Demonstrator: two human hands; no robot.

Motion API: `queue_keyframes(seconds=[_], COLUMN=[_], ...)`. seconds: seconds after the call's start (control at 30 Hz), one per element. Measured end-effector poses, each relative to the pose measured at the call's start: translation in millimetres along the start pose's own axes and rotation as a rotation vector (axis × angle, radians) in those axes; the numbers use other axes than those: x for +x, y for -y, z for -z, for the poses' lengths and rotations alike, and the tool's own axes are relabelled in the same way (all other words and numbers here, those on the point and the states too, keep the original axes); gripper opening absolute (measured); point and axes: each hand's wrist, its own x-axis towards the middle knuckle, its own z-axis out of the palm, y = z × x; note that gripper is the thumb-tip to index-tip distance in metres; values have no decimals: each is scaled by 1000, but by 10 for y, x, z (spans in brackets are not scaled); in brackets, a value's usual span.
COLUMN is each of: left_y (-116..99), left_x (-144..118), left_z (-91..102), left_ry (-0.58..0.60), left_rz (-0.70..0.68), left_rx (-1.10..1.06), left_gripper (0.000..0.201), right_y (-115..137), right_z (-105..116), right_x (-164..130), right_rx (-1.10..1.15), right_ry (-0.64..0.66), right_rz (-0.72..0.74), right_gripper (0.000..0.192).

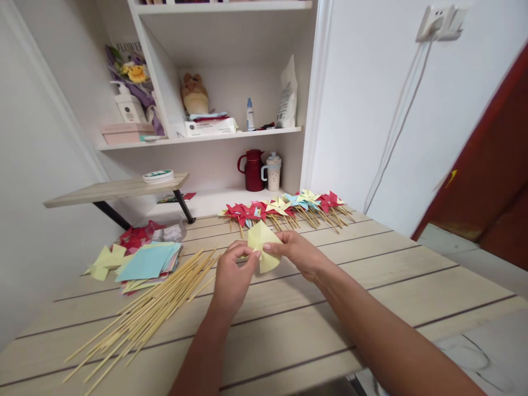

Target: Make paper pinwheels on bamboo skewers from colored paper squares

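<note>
Both my hands hold one yellow paper sheet (261, 240) just above the wooden table (371, 286). My left hand (233, 275) pinches its lower left edge. My right hand (295, 252) grips its right side, with a finger pressing at the middle. The paper is partly folded, its corners bent inward. A spread of bamboo skewers (152, 308) lies to the left of my left hand. Finished paper pinwheels (284, 208) in red, yellow and blue lie in a row beyond my hands.
A stack of coloured paper squares (146, 263) and loose yellow and red pieces lie at the table's left. A shelf unit behind holds a red jug (252, 169), a cup, bottles and boxes. A small raised board (115, 190) carries a tape roll. Cables hang on the right wall.
</note>
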Motion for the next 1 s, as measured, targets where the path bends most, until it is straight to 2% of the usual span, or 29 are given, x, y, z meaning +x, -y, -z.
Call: queue_keyframes(seconds=[0.17,0.6,0.73,0.8,0.9,0.97,1.0], left_y=[-17,19,28,27,33,50,61], left_x=[2,-31,-38,-33,-19,-14,-14], left_z=[-16,-82,-97,-86,-41,-11,-3], left_ry=[-30,-30,-89,-167,-344,-410,-406], left_rz=[21,-29,23,76,183,284,340], left_rx=[14,137,91,-15,-239,-382,-439], left_gripper=[19,19,4,29,64,74,76], right_y=[1,2,13,12,-5,-18,-22], right_z=[-11,-54,-71,-70,-54,-46,-47], right_x=[2,11,5,15,50,73,81], right_rx=[-2,-50,0,18,37,66,83], right_ry=[-15,-74,-108,-140,-214,-248,-255], right_rz=[19,8,-6,7,50,90,109], right_gripper=[46,28,26,28,32,34,35])
